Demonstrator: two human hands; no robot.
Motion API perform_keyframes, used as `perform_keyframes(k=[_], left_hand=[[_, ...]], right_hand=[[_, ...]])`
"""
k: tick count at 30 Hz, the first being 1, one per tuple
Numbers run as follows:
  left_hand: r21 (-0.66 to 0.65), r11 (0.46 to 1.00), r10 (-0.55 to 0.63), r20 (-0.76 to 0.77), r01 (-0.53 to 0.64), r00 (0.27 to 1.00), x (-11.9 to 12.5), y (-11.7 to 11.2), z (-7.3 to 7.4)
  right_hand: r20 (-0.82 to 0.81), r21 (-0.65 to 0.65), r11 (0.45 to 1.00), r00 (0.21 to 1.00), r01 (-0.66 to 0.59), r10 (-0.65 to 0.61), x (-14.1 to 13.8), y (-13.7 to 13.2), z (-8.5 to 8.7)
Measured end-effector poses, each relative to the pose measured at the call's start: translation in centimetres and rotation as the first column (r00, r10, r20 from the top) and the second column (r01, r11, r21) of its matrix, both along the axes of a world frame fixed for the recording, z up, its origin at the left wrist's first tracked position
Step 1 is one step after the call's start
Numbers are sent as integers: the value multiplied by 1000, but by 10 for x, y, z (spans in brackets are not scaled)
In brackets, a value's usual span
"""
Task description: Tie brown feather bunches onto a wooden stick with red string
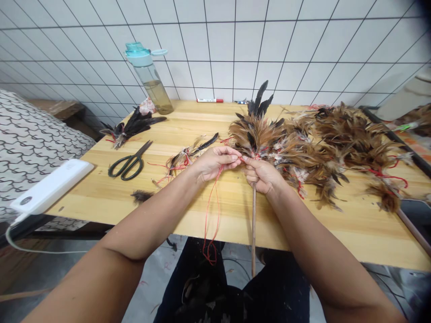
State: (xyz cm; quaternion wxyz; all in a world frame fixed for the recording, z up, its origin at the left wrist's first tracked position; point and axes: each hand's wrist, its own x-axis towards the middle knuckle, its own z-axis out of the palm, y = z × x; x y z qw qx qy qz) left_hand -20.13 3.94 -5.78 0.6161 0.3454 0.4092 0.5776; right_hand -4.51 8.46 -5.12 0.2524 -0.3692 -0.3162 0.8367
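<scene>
My left hand (220, 162) pinches a red string (218, 197), whose long loop hangs below the table edge. My right hand (260, 174) is closed around a thin wooden stick (253, 229) just under a tuft of brown and black feathers (257, 134) at its top. Between the two hands the string runs taut toward the stick, and the fingertips nearly meet. Red wraps show at the base of the feathers. The stick slants down past the table's front edge, over my lap.
Black-handled scissors (129, 162) lie at left, near black feathers (129, 125). A water bottle (151, 83) and a red marker (209, 100) stand or lie by the tiled wall. A large heap of brown feather bundles (350, 134) covers the right. A white power bank (52, 186) rests at the left edge.
</scene>
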Motion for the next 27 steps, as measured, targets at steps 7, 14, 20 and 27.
perform_keyframes(k=[7, 14, 20, 27], left_hand=[[-3, 1000, -18, -147, 18, 989, 3, -2, 4], [11, 1000, 6, -251, -4, 968, 2, -1, 3], [20, 1000, 3, -274, 3, 962, 3, -1, 0], [54, 998, 31, -300, -16, 953, 9, -4, 1]], right_hand=[[-12, -6, 999, 999, -45, 45, 1, 2, -3], [22, -11, 997, 997, -71, 72, 0, 0, -1], [23, 17, 1000, 999, -26, 26, -2, -2, -1], [28, 24, 999, 999, -45, 44, -2, -2, 1]])
